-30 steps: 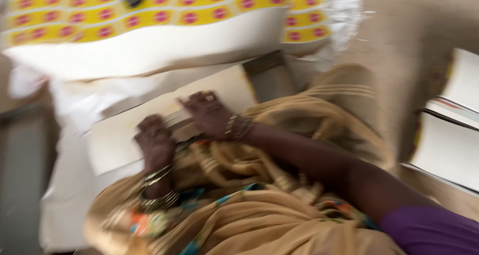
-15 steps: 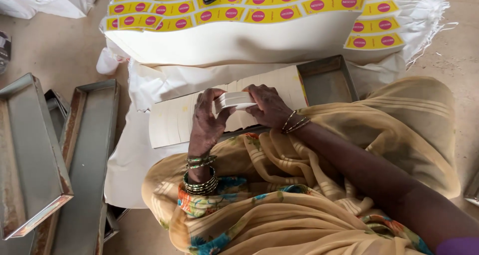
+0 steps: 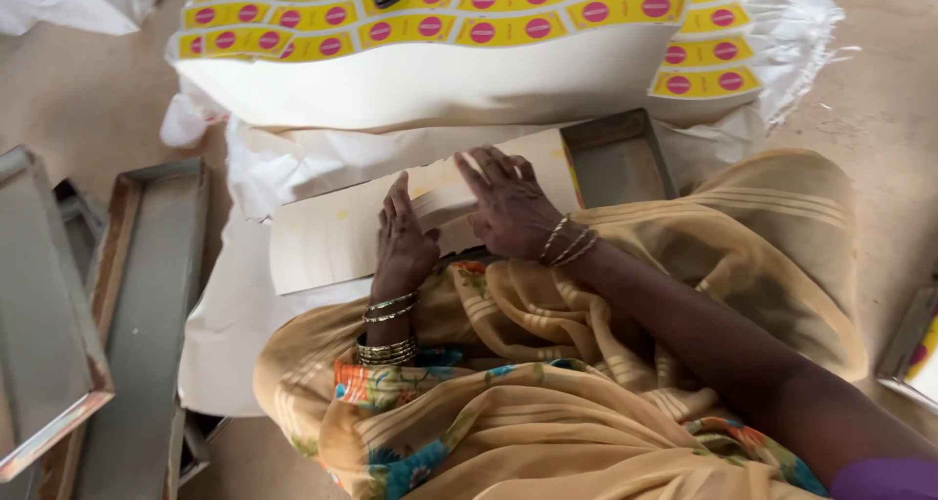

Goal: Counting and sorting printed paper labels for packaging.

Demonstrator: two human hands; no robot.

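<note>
Evidently squaring a stack of white cards (image 3: 342, 241) lying across the lap: left hand (image 3: 404, 246) flat and open on top, pinning it; right hand (image 3: 508, 207) spread open against the raised end, gripping nothing; grey metal tray (image 3: 616, 158) just beside, yellow label sheets (image 3: 469, 11) beyond

Floor-level packing workshop, label sheets (image 3: 469, 31), metal trays (image 3: 137, 304)

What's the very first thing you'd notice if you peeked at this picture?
Probably the big stack of white sheets covered in bright yellow labels with pink dots at the top. Just below it, in the middle, the left hand and right hand press on a long pale strip of card. Grey metal trays lie on the floor at the left.
</note>
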